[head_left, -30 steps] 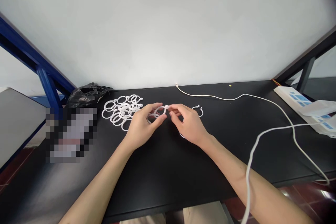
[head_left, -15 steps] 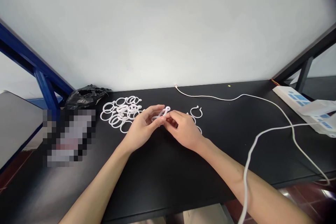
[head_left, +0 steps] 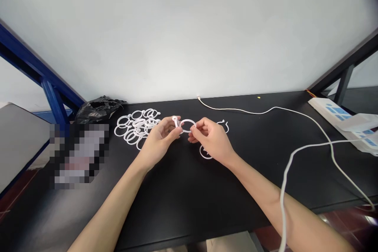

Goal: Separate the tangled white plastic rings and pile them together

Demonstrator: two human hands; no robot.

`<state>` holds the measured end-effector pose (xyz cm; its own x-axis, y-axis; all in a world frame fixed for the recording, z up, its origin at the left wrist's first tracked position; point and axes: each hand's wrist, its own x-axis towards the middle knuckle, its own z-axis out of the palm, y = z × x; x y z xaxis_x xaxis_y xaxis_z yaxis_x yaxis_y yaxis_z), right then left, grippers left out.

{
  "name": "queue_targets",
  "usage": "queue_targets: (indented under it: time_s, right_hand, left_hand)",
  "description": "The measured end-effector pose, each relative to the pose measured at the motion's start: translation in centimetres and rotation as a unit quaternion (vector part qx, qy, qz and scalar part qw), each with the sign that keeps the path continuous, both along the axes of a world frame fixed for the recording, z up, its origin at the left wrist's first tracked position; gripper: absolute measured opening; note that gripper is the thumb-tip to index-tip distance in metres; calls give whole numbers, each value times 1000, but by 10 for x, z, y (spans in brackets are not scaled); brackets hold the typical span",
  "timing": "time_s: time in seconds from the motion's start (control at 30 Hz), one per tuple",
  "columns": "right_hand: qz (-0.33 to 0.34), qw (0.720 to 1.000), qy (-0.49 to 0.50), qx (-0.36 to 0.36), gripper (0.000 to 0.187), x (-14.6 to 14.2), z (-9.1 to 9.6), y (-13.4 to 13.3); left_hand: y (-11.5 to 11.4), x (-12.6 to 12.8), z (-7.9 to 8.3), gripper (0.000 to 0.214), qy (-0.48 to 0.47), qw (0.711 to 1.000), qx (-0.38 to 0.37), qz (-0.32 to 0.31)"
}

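Observation:
Both hands are raised over the middle of the black table. My left hand (head_left: 158, 139) pinches a white plastic curtain ring (head_left: 176, 122), seen almost edge-on with a small round eyelet at its top. A second white ring (head_left: 188, 120) spans the space between the hands. The thumb and fingertips of my right hand (head_left: 212, 138) close on its right side; whether its left side touches the left hand's ring I cannot tell. Left of my left hand lies a heap of several white rings (head_left: 130, 137). Partly behind my right hand are an open ring (head_left: 226, 128) and another ring (head_left: 203, 156).
A black plastic bag (head_left: 97, 110) sits at the back left, with a blurred-out item (head_left: 82, 153) in front. A white cable (head_left: 274, 107) runs across the right side and over my right forearm. A white-and-blue package (head_left: 330, 110) lies far right. Behind stands a pale wall (head_left: 189, 39).
My hands have moved a little apart, and the ring in my right hand now shows flat between them. The right hand has shifted right, uncovering a ring below it.

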<state>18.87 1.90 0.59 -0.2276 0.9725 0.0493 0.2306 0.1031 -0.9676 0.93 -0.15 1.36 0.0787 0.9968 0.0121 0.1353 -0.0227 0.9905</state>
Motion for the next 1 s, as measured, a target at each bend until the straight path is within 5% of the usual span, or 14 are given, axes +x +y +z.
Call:
queue_targets:
  time_s: [0.13, 0.23, 0.33, 0.43, 0.57, 0.8, 1.0]
  right_hand:
    - [-27, 999, 31, -21, 26, 3, 2, 5]
    - [-41, 999, 24, -14, 26, 5, 2, 7]
    - [-35, 999, 21, -8, 26, 6, 2, 5]
    - [-28, 1000, 13, -7, 26, 5, 4, 4]
    - [-15, 1000, 5, -7, 26, 4, 6, 2]
    - [33, 993, -92, 63, 25, 6, 3, 5]
    - [13, 993, -108, 49, 25, 7, 1, 6]
  left_hand:
    - [3, -5, -2, 41, 6, 1000, 8, 8]
    - [9, -17, -8, 44, 107, 987, 38, 118]
    - [14, -30, -16, 44, 303, 912, 113, 253]
    - [16, -36, -20, 43, 403, 851, 179, 285]
    - [11, -27, -19, 41, 435, 833, 248, 235]
    - [-1, -3, -18, 35, 372, 841, 392, -33]
    - [1, -5, -20, 18, 404, 832, 380, 3]
